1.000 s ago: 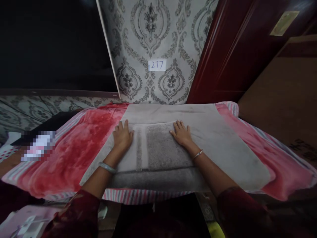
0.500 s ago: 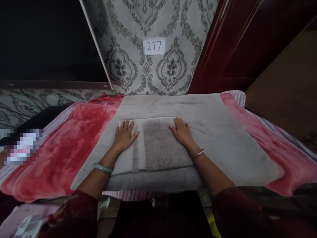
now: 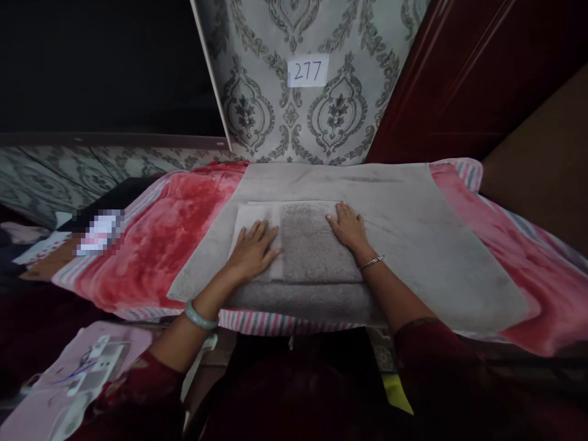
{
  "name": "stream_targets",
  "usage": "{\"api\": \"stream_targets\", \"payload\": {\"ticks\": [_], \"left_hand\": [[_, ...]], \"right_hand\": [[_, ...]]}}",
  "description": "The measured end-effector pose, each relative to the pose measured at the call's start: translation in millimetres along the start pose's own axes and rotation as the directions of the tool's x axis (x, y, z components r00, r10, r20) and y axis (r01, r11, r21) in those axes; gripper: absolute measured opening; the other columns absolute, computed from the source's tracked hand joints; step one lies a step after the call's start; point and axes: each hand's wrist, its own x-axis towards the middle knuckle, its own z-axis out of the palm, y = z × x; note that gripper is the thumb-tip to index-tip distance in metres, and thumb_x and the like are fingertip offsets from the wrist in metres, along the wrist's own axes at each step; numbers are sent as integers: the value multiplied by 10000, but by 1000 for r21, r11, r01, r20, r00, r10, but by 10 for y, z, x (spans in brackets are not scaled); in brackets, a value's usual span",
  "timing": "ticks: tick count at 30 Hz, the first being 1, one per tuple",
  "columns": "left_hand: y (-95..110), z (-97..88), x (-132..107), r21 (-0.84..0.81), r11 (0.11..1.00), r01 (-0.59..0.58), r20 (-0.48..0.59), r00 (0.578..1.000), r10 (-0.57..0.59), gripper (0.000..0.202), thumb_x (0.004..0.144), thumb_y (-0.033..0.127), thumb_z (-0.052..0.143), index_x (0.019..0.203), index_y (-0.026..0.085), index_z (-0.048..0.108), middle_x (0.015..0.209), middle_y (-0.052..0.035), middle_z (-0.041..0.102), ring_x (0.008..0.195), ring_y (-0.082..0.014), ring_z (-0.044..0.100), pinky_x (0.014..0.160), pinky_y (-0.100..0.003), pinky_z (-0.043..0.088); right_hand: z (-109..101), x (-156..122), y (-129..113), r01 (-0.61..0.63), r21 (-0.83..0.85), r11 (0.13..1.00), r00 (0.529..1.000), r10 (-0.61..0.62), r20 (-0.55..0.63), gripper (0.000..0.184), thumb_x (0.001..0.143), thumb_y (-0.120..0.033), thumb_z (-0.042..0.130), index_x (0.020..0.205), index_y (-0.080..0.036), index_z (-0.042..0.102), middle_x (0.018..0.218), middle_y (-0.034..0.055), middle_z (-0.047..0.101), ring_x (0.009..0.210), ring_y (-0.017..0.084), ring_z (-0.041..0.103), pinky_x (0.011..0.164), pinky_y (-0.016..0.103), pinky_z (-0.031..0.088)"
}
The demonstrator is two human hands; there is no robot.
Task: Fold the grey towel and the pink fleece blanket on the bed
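Observation:
A folded grey towel [image 3: 316,245] with a pale band near its left side lies flat in front of me. Beneath it is a larger light grey cloth [image 3: 427,257], spread over a red and pink blanket [image 3: 184,214] with a striped edge. My left hand [image 3: 255,251] rests palm down on the towel's left part, fingers spread. At the towel's far right corner my right hand [image 3: 349,228] lies flat, its fingers apart. Both palms touch the fabric and grip nothing.
Behind the cloths, a patterned wall carries a paper label [image 3: 308,71] reading 277. A dark screen [image 3: 105,67] stands at the back left, a dark red cabinet [image 3: 441,79] at the back right. A white power strip [image 3: 98,366] lies on a pink surface at lower left.
My left hand has slid back from the towel's far left corner towards me. The right hand stays at the far right corner. The view has shifted a little.

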Motion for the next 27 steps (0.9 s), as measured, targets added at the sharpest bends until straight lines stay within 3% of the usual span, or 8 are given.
{"api": "stream_targets", "payload": {"ticks": [6, 15, 21, 24, 27], "left_hand": [[-108, 201, -174, -13, 1000, -8, -31, 999, 8, 650, 1023, 529, 362, 1585, 203, 337, 1684, -125, 201, 1564, -290, 147, 1255, -548, 178], [-423, 476, -526, -141, 990, 7, -278, 959, -47, 574, 1047, 443, 281, 1531, 172, 425, 1628, -137, 364, 1533, -278, 275, 1223, -531, 305], [-566, 425, -740, -149, 980, -131, -247, 965, 91, 674, 1020, 550, 346, 1550, 136, 385, 1644, -174, 316, 1538, -279, 259, 1246, -503, 270], [-625, 369, -809, -121, 973, -195, -237, 958, 162, 801, 950, 617, 499, 1568, 130, 348, 1656, -199, 267, 1536, -314, 255, 1236, -509, 291], [-680, 350, -850, -85, 974, -210, -244, 952, 184, 741, 953, 532, 547, 1562, 151, 367, 1647, -194, 294, 1518, -314, 303, 1214, -497, 343]], "right_hand": [[-33, -9, -23, -5, 1, 1000, 1000, 5, 21, 649, 1045, -486, 242, 1564, -111, 347, 1645, 175, 293, 1516, 299, 260, 1169, 582, 274], [-18, -22, -22, 5, 24, 1000, 1000, -5, 12, 647, 1038, -482, 251, 1569, -126, 346, 1645, 176, 291, 1519, 314, 252, 1164, 623, 268], [-149, -5, -42, -15, 7, 1000, 992, 14, 124, 663, 1033, -495, 264, 1588, -138, 321, 1665, 170, 235, 1536, 321, 215, 1171, 633, 265], [-237, -203, 38, 53, 0, 999, 982, -52, 179, 683, 1017, -538, 310, 1593, -172, 325, 1668, 156, 229, 1541, 333, 195, 1166, 659, 255], [-272, -621, 207, 211, 25, 977, 966, -213, 144, 689, 1003, -581, 350, 1596, -230, 331, 1661, 137, 262, 1537, 335, 213, 1164, 660, 258]]}}
